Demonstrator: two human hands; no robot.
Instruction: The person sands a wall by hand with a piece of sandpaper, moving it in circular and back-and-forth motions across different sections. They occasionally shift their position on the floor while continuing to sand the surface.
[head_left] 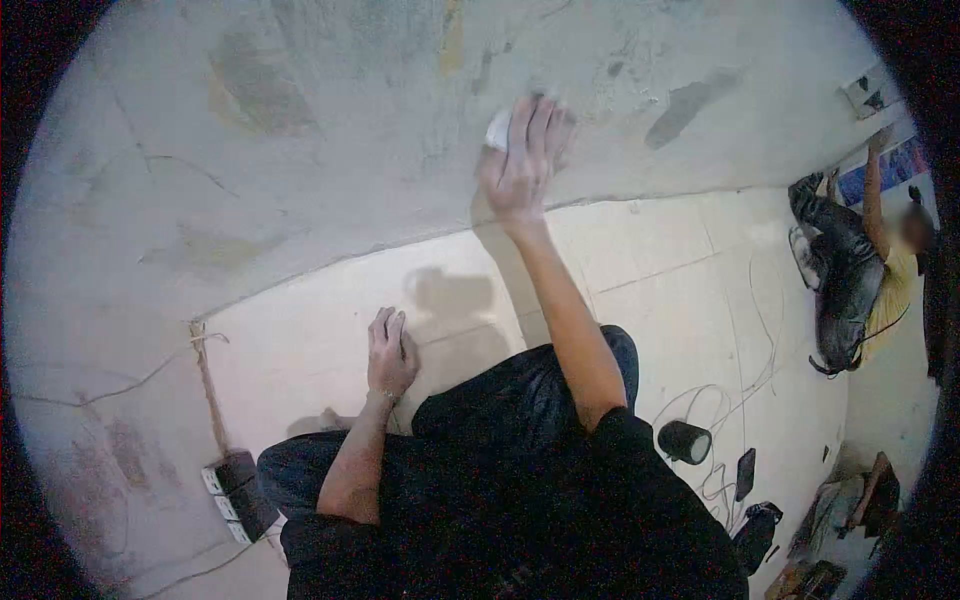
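A small white pad (497, 130), perhaps sanding paper or a cloth, lies against the patchy grey wall (300, 150), mostly covered by the right hand (522, 160). That hand holds it there with the fingers laid long and close together over it, palm towards the plaster. Well below the pad, the left hand (390, 352) rests spread and flat on the pale floor (300, 350), holding nothing.

The work looks like rubbing the wall. To do it well, I judge the pad should stay flat under all the fingers, with even pressure and overlapping strokes, while the floor hand takes the body's weight so the reach does not wobble.

Counted: one pad, two hands of the person. Far below the pad and to its left, one socket block (235, 490) sits on the wall. Below the pad and to its right lie one black roll (684, 441), one thin cable (745, 370) in loops and one dark phone-like slab (745, 472). Far to the pad's right, one co-worker (850, 280) sits reaching up at the wall
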